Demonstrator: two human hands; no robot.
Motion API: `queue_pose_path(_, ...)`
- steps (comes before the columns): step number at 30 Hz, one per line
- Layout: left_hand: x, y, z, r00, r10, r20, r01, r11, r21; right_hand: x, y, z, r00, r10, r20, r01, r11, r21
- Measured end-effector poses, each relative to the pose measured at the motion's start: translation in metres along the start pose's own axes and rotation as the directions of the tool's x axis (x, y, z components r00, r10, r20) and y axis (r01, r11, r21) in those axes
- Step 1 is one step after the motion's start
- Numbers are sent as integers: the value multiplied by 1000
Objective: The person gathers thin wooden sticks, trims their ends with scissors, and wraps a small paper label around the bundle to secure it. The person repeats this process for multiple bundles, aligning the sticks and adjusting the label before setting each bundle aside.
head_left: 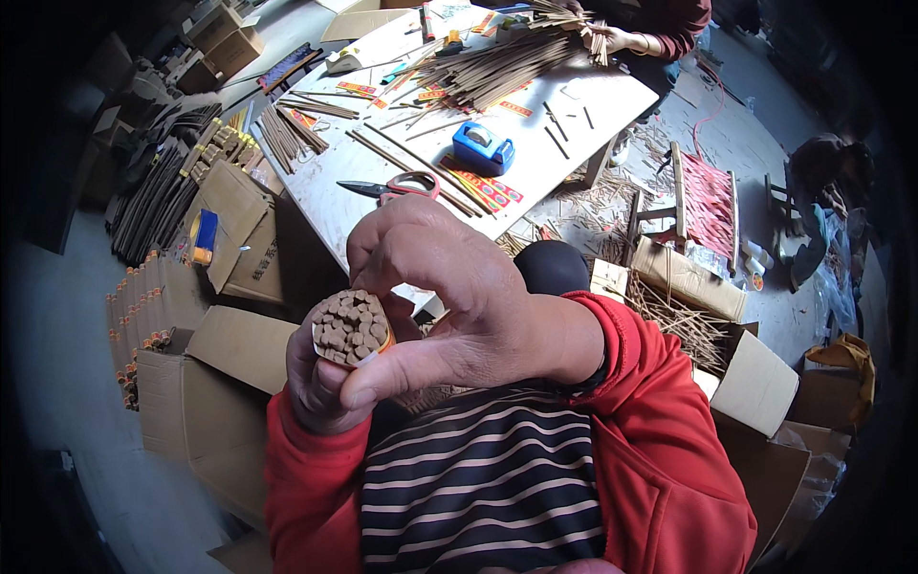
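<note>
A bundle of brown incense sticks (350, 325) points its cut ends up at me, with a white and orange paper band round it. My left hand (308, 387) is wrapped about the bundle from the left and below. From the right my right hand (459, 287) bends over it, thumb pressed on the band's near edge and fingers curled at the far side. Those right fingertips are partly hidden behind the hand. Just beyond, on the white table, lie scissors (397, 187) with pink handles and a blue tape dispenser (483, 148).
Loose incense sticks (497, 72) and red-yellow paper labels (488, 189) cover parts of the table (373, 210). Another person's hand (622, 40) handles sticks at its far side. Open cardboard boxes (229, 402) stand at my left; a box of broken sticks (679, 311) and a stool (708, 206) are rightward.
</note>
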State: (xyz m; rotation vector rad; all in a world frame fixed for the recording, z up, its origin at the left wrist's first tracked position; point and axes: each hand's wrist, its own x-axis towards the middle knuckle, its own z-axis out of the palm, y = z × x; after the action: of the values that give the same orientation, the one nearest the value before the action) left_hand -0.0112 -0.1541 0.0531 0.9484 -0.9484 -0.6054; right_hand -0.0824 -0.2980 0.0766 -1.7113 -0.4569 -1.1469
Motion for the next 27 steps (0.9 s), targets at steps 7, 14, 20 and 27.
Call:
queue_pose_path(7, 11, -10, -34, 972, -9, -234, 34, 994, 105, 29, 26, 5, 947, 221, 235, -232, 973, 20)
queue_pose_path(14, 37, 1, -62, 950, 89, -301, -98, 995, -15, 1, 142, -97, 643, 715, -274, -731, 680, 61)
queue_pose_path(20, 38, -22, -67, 971, 80, -224, -76, 997, 27, -72, 248, -171, 389, 860, -330, -889, 257, -378)
queue_pose_path(27, 29, -30, -67, 973, 41, -227, -30, 998, 50, -34, 271, -177, 60, 979, -195, -831, -59, -554)
